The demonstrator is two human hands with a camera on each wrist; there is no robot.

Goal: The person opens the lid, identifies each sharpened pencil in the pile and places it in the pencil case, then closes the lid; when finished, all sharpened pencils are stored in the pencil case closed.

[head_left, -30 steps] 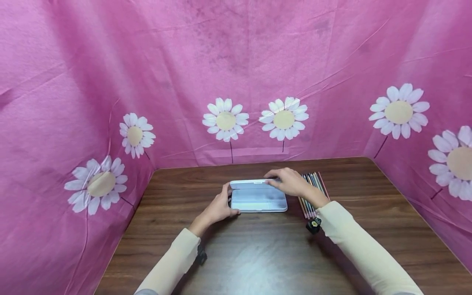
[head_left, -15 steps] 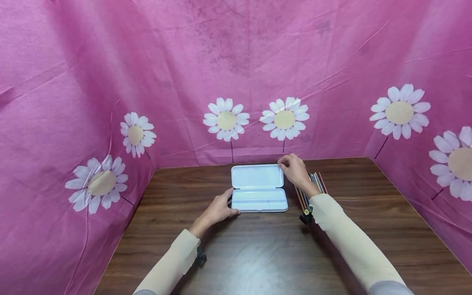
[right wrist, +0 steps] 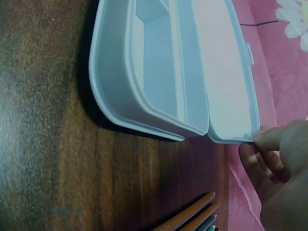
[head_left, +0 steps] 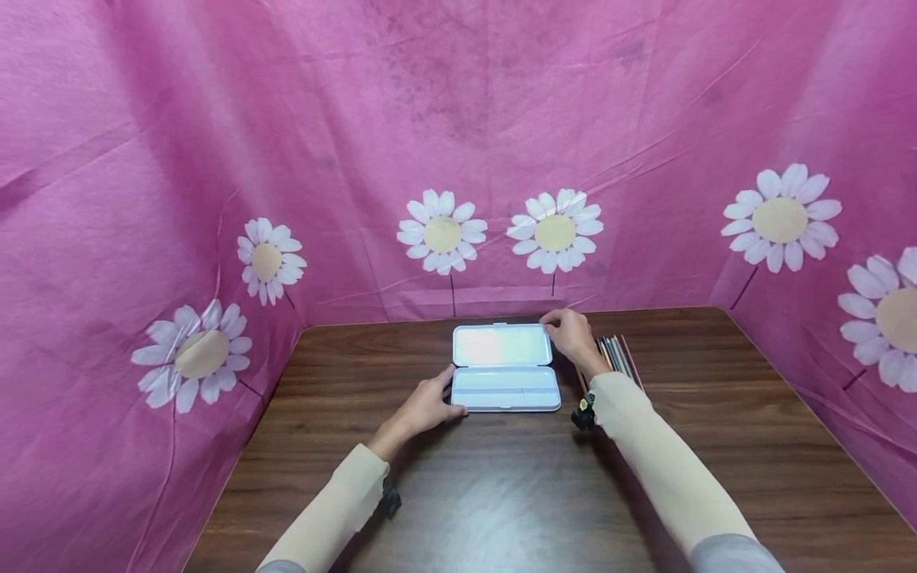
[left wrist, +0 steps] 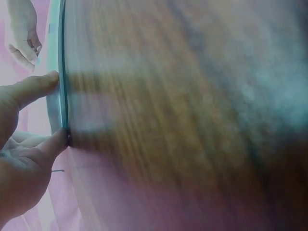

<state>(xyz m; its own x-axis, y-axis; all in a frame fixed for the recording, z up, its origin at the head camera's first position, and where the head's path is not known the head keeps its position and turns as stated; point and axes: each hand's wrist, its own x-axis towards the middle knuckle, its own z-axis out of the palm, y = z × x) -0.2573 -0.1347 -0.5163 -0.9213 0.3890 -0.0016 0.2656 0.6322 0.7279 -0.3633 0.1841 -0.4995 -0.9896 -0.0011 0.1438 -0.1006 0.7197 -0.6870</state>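
Observation:
A white pencil case (head_left: 505, 390) lies opened out on the table, its divided tray nearer me and its lid (head_left: 500, 346) tipped back on the far side. No contents show in the tray. My left hand (head_left: 424, 407) holds the tray's left end, thumb at the near corner; the left wrist view shows thumb and finger against the case's edge (left wrist: 61, 91). With thumb and fingers, my right hand (head_left: 571, 334) pinches the lid's far right corner, seen closer in the right wrist view, where the hand (right wrist: 281, 166) is at the lid's edge.
Several coloured pencils (head_left: 622, 356) lie side by side to the right of the case, partly hidden under the right forearm. Pencil tips (right wrist: 207, 207) show below the case in the right wrist view. A pink flowered cloth (head_left: 358, 159) hangs behind the wooden table (head_left: 344, 358).
My right hand has swung the lid up and back from partly open to wide open, then lowered it slightly. The left hand has stayed on the case's left end.

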